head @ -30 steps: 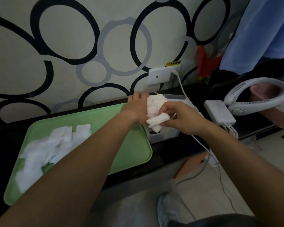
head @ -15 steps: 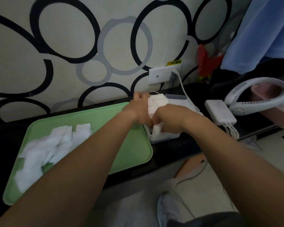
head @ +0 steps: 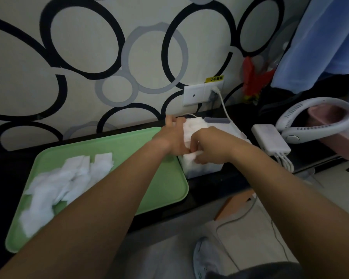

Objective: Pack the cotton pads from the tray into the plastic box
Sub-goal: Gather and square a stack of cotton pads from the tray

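A clear plastic box (head: 206, 168) stands on the dark shelf just right of the green tray (head: 129, 146). White cotton pads (head: 193, 127) stick up out of the box. My left hand (head: 172, 137) grips the stack of pads from the left side. My right hand (head: 212, 146) has its fingers curled on pads at the box's front, pressing them down into it. A loose heap of cotton pads (head: 65, 182) lies on the left half of the tray, partly hidden by my left forearm.
A white power bank (head: 270, 138) with cables lies right of the box, then a white neck fan (head: 318, 119) and a pink container (head: 330, 125). A wall socket (head: 201, 93) with a white cable is behind the box. Floor and a shoe (head: 206, 258) lie below the shelf edge.
My right hand, which held a small bundle of pads above the box, has gone down and pushed it into the box. My left hand has kept its hold on the stack.
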Action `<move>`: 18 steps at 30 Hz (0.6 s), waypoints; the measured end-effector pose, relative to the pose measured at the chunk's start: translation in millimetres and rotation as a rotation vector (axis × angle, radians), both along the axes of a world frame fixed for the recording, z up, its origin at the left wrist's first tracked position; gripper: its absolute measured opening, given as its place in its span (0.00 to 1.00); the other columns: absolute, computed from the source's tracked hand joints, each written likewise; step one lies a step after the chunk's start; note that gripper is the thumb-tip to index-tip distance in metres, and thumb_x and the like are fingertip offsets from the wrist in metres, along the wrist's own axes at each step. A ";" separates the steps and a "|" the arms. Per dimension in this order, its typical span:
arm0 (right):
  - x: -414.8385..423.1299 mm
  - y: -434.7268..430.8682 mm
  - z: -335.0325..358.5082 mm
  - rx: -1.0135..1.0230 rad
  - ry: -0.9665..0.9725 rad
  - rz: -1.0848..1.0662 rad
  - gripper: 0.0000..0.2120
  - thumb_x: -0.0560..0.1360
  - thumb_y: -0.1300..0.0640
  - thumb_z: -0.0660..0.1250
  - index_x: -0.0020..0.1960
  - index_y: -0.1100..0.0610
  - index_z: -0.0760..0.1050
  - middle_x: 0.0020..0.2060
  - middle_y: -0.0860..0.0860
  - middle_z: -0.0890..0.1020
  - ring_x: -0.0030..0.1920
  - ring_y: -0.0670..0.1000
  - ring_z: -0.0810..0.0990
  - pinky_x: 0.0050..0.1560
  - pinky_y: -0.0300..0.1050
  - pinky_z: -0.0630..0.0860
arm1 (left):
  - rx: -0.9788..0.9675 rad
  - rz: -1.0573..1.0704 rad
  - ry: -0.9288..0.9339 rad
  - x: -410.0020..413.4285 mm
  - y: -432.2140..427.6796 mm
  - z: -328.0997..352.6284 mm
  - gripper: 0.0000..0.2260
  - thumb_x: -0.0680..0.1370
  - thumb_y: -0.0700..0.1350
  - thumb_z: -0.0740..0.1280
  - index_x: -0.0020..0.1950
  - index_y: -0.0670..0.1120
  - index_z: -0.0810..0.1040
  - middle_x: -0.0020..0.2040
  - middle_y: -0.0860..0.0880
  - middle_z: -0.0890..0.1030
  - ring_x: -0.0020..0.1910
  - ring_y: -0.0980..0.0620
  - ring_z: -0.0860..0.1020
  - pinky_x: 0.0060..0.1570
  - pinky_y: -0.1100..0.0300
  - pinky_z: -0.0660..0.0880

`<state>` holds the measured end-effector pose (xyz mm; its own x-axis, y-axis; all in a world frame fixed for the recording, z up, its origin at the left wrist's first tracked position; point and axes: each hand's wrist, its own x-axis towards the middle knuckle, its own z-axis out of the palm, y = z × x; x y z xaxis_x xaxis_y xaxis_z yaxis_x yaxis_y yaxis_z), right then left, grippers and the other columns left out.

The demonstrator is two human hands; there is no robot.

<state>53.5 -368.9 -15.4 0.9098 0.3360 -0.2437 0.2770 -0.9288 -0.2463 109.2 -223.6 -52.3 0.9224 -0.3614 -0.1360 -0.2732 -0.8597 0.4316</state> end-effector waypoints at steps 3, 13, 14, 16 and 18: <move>-2.9 -7.4 4.9 0.063 0.045 0.007 0.09 0.73 0.60 0.70 0.51 0.55 0.83 0.46 0.53 0.85 0.48 0.53 0.81 0.46 0.43 0.75 | -0.049 -0.018 0.028 -3.4 4.1 -1.6 0.49 0.68 0.58 0.77 0.79 0.48 0.51 0.76 0.46 0.48 0.70 0.41 0.68 0.71 0.50 0.66; -3.0 4.0 0.7 0.019 -0.136 -0.046 0.07 0.71 0.56 0.65 0.37 0.51 0.80 0.37 0.46 0.83 0.42 0.51 0.80 0.44 0.52 0.81 | -0.328 0.110 0.003 -49.5 81.2 21.9 0.29 0.74 0.50 0.75 0.73 0.50 0.69 0.71 0.51 0.72 0.70 0.54 0.70 0.66 0.63 0.64; -4.7 8.5 1.7 0.039 -0.155 -0.058 0.08 0.71 0.56 0.64 0.38 0.52 0.81 0.37 0.46 0.83 0.42 0.52 0.80 0.43 0.51 0.81 | -0.387 0.138 0.028 -55.4 94.2 22.5 0.26 0.74 0.49 0.75 0.70 0.49 0.72 0.68 0.51 0.75 0.69 0.54 0.72 0.67 0.61 0.66; -8.8 21.3 6.2 0.080 -0.250 -0.045 0.08 0.72 0.56 0.63 0.39 0.53 0.81 0.36 0.47 0.81 0.42 0.51 0.79 0.42 0.47 0.79 | -0.507 0.212 0.058 -65.0 119.5 26.6 0.19 0.74 0.46 0.75 0.64 0.48 0.77 0.62 0.51 0.80 0.63 0.54 0.77 0.67 0.58 0.70; -12.6 44.6 10.2 0.160 -0.338 -0.020 0.07 0.73 0.54 0.64 0.38 0.50 0.79 0.34 0.44 0.80 0.41 0.48 0.78 0.43 0.45 0.77 | -0.558 0.313 0.035 -73.6 147.8 32.2 0.12 0.75 0.45 0.74 0.58 0.47 0.80 0.56 0.52 0.82 0.56 0.56 0.80 0.59 0.60 0.74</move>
